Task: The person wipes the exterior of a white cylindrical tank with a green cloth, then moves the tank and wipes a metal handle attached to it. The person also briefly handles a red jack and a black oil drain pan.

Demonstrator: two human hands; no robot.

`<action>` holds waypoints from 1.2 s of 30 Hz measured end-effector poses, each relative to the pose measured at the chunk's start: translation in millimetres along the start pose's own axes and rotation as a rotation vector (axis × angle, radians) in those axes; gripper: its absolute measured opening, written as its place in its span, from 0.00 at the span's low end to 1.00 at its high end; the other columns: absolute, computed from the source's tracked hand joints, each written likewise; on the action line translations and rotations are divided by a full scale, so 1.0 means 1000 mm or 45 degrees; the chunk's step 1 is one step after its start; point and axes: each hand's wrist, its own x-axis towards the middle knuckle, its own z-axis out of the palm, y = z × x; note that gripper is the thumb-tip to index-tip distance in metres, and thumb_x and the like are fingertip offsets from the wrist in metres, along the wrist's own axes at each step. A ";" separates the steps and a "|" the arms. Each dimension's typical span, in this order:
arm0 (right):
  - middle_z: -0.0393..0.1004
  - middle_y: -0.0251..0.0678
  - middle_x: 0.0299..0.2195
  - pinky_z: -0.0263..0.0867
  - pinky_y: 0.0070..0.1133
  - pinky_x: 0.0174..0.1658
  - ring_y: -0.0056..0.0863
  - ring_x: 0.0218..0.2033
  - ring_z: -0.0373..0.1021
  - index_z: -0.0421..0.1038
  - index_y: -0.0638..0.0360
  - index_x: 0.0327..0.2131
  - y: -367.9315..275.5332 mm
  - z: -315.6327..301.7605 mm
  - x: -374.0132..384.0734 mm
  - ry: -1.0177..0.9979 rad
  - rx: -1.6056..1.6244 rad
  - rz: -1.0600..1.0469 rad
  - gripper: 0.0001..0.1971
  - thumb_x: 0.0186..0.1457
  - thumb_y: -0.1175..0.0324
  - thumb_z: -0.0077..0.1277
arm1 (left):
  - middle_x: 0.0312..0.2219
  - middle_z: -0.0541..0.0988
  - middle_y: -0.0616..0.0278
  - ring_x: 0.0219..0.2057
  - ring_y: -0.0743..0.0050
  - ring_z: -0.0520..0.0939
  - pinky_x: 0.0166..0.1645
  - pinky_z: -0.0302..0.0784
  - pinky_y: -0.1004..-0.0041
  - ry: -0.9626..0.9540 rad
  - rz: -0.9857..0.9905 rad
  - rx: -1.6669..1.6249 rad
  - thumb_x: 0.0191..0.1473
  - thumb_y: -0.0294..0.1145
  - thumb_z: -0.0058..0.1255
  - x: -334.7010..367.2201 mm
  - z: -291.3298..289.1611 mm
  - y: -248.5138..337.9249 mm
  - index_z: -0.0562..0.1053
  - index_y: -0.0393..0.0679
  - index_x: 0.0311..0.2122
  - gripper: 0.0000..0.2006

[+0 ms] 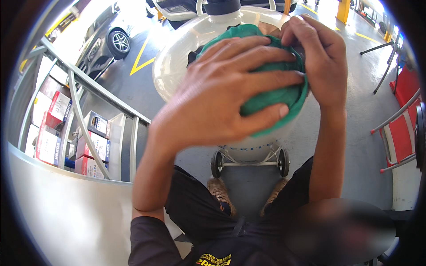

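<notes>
From the left side of my head, my one wide fisheye view looks down on the green cloth from near above, catching floor around it.

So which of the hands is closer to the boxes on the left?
Left. The left hand lies spread on the green cloth, right of the boxes; the right hand is curled at the cloth's right edge, farther from them.
</notes>
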 end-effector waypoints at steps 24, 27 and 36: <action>0.83 0.37 0.46 0.71 0.26 0.54 0.27 0.45 0.78 0.81 0.62 0.44 -0.005 0.002 0.003 -0.172 -0.515 -0.339 0.10 0.69 0.68 0.52 | 0.51 0.85 0.49 0.47 0.63 0.86 0.59 0.76 0.66 0.073 -1.091 -0.163 0.67 0.54 0.48 -0.002 -0.009 -0.125 0.76 0.42 0.63 0.30; 0.83 0.38 0.46 0.70 0.30 0.59 0.34 0.48 0.79 0.82 0.60 0.44 -0.006 0.009 -0.001 -0.145 -0.686 -0.371 0.10 0.67 0.66 0.54 | 0.54 0.84 0.48 0.51 0.59 0.85 0.62 0.74 0.65 0.132 -1.022 -0.188 0.66 0.52 0.47 -0.011 -0.006 -0.114 0.76 0.46 0.64 0.29; 0.83 0.41 0.42 0.70 0.37 0.55 0.44 0.47 0.77 0.82 0.59 0.40 -0.014 0.013 -0.003 -0.093 -0.739 -0.339 0.11 0.60 0.64 0.55 | 0.60 0.80 0.49 0.63 0.52 0.78 0.70 0.67 0.63 0.139 -0.548 -0.231 0.64 0.47 0.49 -0.035 -0.020 -0.079 0.78 0.48 0.62 0.25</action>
